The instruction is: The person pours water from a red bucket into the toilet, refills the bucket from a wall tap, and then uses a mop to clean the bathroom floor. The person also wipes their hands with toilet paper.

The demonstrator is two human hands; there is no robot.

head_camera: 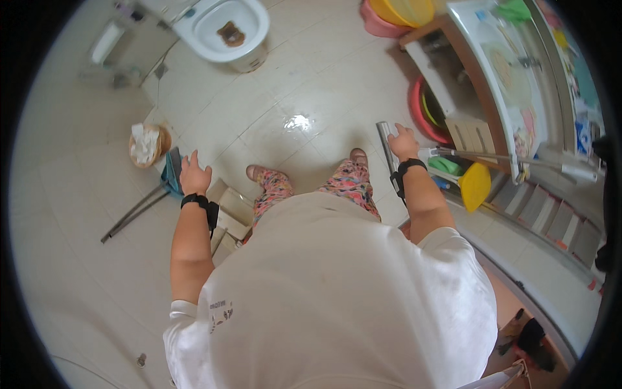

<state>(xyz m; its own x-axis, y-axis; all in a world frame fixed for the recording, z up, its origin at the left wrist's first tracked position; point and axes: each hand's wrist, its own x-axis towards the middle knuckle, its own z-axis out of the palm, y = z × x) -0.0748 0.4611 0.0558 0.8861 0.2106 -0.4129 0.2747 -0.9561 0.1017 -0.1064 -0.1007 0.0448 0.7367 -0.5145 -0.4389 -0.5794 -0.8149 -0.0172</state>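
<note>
My left hand (194, 176) hangs with its fingers apart and holds nothing visible. Beside it in the view, a teal broom-and-dustpan set (171, 171) leans by the wall with its two grey handles (133, 215) slanting away. On the other side, my right hand (404, 143) has spread fingers and nothing visible in it. It appears next to the silver mop head (385, 141); whether they touch I cannot tell. A grey pole (478, 154) with a white grip runs across in front of the washbasin cabinet. Each wrist wears a black band.
A toilet (218, 52) with a brown mark in its bowl stands ahead. Shiny wet-looking tiles (297, 121) lie before my feet. At left is a wastebasket (154, 158) with white paper. Basins (426, 114), a washbasin (505, 73) and a yellow scoop-like item (475, 187) are at right.
</note>
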